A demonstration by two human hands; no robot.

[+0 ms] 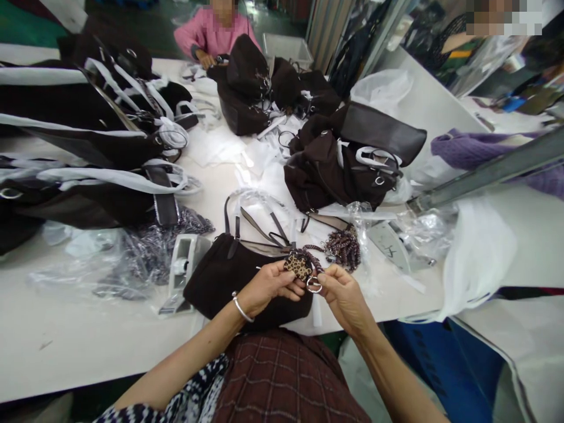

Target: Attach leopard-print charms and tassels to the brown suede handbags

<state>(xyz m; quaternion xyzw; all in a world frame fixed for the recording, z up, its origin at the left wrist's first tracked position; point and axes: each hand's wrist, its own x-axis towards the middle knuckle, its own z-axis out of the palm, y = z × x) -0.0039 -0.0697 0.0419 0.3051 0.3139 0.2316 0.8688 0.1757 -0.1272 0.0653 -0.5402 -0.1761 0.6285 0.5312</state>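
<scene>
A dark brown handbag [220, 276] lies at the table's front edge, its thin straps loose behind it. Over the bag, my left hand [275, 283] pinches a round leopard-print charm [298, 266] between thumb and fingers. Close beside it, my right hand [342, 294] is closed on a silver key ring [314, 285]. From the charm and ring a braided brown cord [312, 254] runs up behind my fingers. A pile of similar braided cords [343, 245] sits just past my right hand.
Dark bags with white-wrapped handles [88, 194] crowd the left, more brown bags [343, 158] the back right. A grey metal holder [180, 273] stands left of the handbag, by a plastic bag of cords [145, 258]. Across the table sits a person in a pink top [194, 35].
</scene>
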